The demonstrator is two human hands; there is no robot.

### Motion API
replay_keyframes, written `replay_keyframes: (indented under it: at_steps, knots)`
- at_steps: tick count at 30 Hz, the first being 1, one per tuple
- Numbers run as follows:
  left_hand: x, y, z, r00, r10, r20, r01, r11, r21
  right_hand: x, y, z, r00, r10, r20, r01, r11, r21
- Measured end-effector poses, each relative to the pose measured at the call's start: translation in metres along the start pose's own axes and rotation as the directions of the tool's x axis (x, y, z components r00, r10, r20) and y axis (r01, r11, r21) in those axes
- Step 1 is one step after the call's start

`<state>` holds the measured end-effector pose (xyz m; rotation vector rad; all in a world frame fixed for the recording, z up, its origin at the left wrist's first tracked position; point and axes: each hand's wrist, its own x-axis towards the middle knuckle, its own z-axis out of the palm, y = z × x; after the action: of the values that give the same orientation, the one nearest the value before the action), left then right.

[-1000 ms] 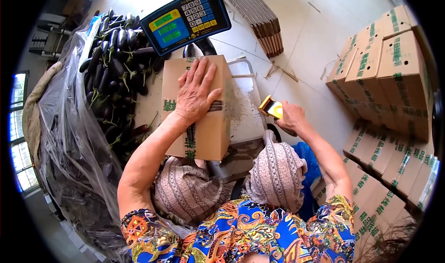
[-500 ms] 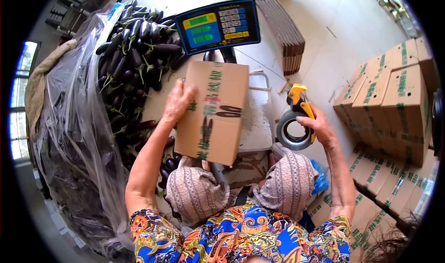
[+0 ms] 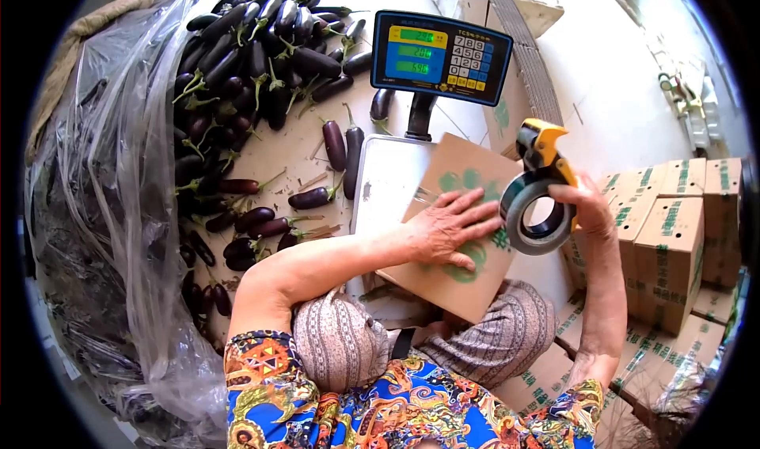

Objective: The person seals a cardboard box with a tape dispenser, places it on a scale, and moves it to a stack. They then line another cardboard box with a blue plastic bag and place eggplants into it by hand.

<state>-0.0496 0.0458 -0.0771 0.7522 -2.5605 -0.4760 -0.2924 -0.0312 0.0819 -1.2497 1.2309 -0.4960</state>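
fingers [image 3: 475,212] of the left hand [image 3: 447,231] lie flat on the box [image 3: 459,279], mid frame.
right hand [image 3: 586,208] grips the tape gun [image 3: 542,196]; the stiff, probably light box is best held by its edges.

Eggplant pile [image 3: 237,61] on plastic sheet [image 3: 103,212]; scale display [image 3: 440,56]; stacked cartons [image 3: 673,227] right.

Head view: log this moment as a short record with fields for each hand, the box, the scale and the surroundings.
left hand: left hand lies flat, palm down, on the cardboard box
right hand: right hand grips a tape dispenser held above the box's right edge
box: closed, green print on top, tilted across the scale platform
scale: display lit, on a post behind the platform
left of scale: pile of eggplants on plastic sheet
right: stacked boxes
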Motion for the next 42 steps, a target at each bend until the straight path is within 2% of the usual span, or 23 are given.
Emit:
replay_keyframes:
  at_steps: [2, 4, 5, 7, 9, 11, 12, 13, 14, 15, 16, 17, 20, 24, 25, 26, 27, 28, 32, 34, 36, 39, 42]
  knots:
    - [0.002, 0.002, 0.007, 0.998, 0.060, -0.032, -0.062, 0.995, -0.084, 0.013, 0.017, 0.000, 0.997, 0.080, 0.000, -0.079, 0.991, -0.111]
    - [-0.003, -0.006, 0.012, 0.984, 0.177, 0.027, -0.173, 0.979, -0.111, 0.021, 0.029, 0.003, 0.984, 0.115, -0.139, -0.162, 0.901, -0.402]
    - [-0.011, -0.009, 0.011, 0.996, 0.079, -0.040, -0.084, 0.988, -0.128, 0.033, 0.047, -0.005, 0.968, 0.249, -0.009, -0.247, 0.954, -0.172]
    - [-0.040, -0.020, 0.001, 0.980, -0.120, -0.159, 0.092, 0.981, -0.172, 0.038, 0.075, -0.013, 0.949, 0.310, 0.061, -0.311, 0.950, 0.021]
    - [-0.080, -0.038, -0.003, 0.753, -0.530, -0.390, 0.493, 0.847, -0.199, 0.037, 0.087, -0.005, 0.951, 0.287, 0.112, -0.300, 0.945, 0.130]
    - [-0.145, -0.074, 0.023, 0.300, -0.873, -0.383, 0.780, 0.456, -0.428, 0.036, 0.086, 0.010, 0.959, 0.253, 0.125, -0.273, 0.945, 0.180]
    - [-0.172, -0.078, 0.026, 0.060, -0.998, -0.018, 0.780, 0.058, -0.623, 0.038, 0.088, 0.017, 0.956, 0.263, 0.127, -0.284, 0.940, 0.189]
    - [-0.199, -0.078, 0.031, -0.079, -0.861, 0.502, 0.500, -0.470, -0.727, 0.039, 0.081, 0.028, 0.956, 0.252, 0.151, -0.280, 0.937, 0.211]
    - [-0.213, -0.062, 0.041, -0.189, -0.788, 0.586, 0.461, -0.598, -0.656, 0.041, 0.079, 0.040, 0.965, 0.200, 0.169, -0.234, 0.948, 0.217]
    - [-0.230, -0.050, 0.060, -0.197, -0.736, 0.648, 0.410, -0.662, -0.628, 0.045, 0.081, 0.051, 0.964, 0.181, 0.196, -0.220, 0.955, 0.199]
    - [-0.270, -0.061, 0.103, 0.003, -0.632, 0.775, 0.359, -0.723, -0.591, 0.050, 0.085, 0.061, 0.961, 0.165, 0.221, -0.207, 0.961, 0.183]
    - [-0.274, -0.050, 0.105, 0.062, -0.605, 0.794, 0.310, -0.744, -0.592, 0.053, 0.086, 0.071, 0.958, 0.158, 0.238, -0.201, 0.966, 0.166]
    - [-0.268, -0.036, 0.085, 0.185, -0.617, 0.765, 0.233, -0.729, -0.644, 0.057, 0.073, 0.097, 0.954, 0.116, 0.277, -0.162, 0.975, 0.152]
    - [-0.248, -0.054, 0.036, 0.265, -0.711, 0.652, 0.269, -0.595, -0.758, 0.057, 0.076, 0.086, 0.963, 0.044, 0.268, -0.123, 0.950, 0.288]
    - [-0.209, -0.050, -0.007, 0.156, -0.740, 0.655, 0.312, -0.592, -0.743, 0.050, 0.076, 0.078, 0.968, 0.019, 0.251, -0.106, 0.937, 0.334]
    - [-0.200, -0.065, -0.021, 0.242, -0.768, 0.593, 0.403, -0.477, -0.781, 0.041, 0.073, 0.070, 0.973, 0.000, 0.230, -0.099, 0.902, 0.420]
    - [-0.220, -0.104, -0.003, 0.317, -0.816, 0.483, 0.629, -0.200, -0.752, 0.032, 0.080, 0.056, 0.982, 0.009, 0.190, -0.105, 0.859, 0.501]
    - [-0.183, -0.089, -0.034, 0.223, -0.920, 0.322, 0.662, -0.099, -0.743, 0.018, 0.081, 0.048, 0.995, -0.004, 0.098, -0.055, 0.809, 0.586]
    - [-0.101, -0.083, -0.086, 0.312, -0.947, 0.074, 0.709, 0.181, -0.682, -0.038, 0.098, 0.002, 0.995, 0.092, 0.042, -0.094, 0.700, 0.708]
    - [-0.077, -0.073, -0.085, 0.441, -0.880, -0.178, 0.668, 0.454, -0.590, -0.061, 0.097, 0.004, 0.991, 0.130, -0.019, -0.086, 0.755, 0.650]
    - [-0.065, -0.071, -0.070, 0.600, -0.689, -0.407, 0.528, 0.723, -0.446, -0.068, 0.111, -0.004, 0.982, 0.190, 0.023, -0.152, 0.699, 0.699]
    - [-0.066, -0.090, -0.056, 0.530, -0.789, -0.311, 0.588, 0.606, -0.536, -0.058, 0.105, 0.016, 0.981, 0.194, -0.011, -0.154, 0.814, 0.560]
    - [-0.057, -0.075, -0.065, 0.661, -0.688, -0.299, 0.675, 0.719, -0.164, -0.052, 0.089, 0.023, 0.978, 0.206, 0.028, -0.201, 0.901, 0.385]
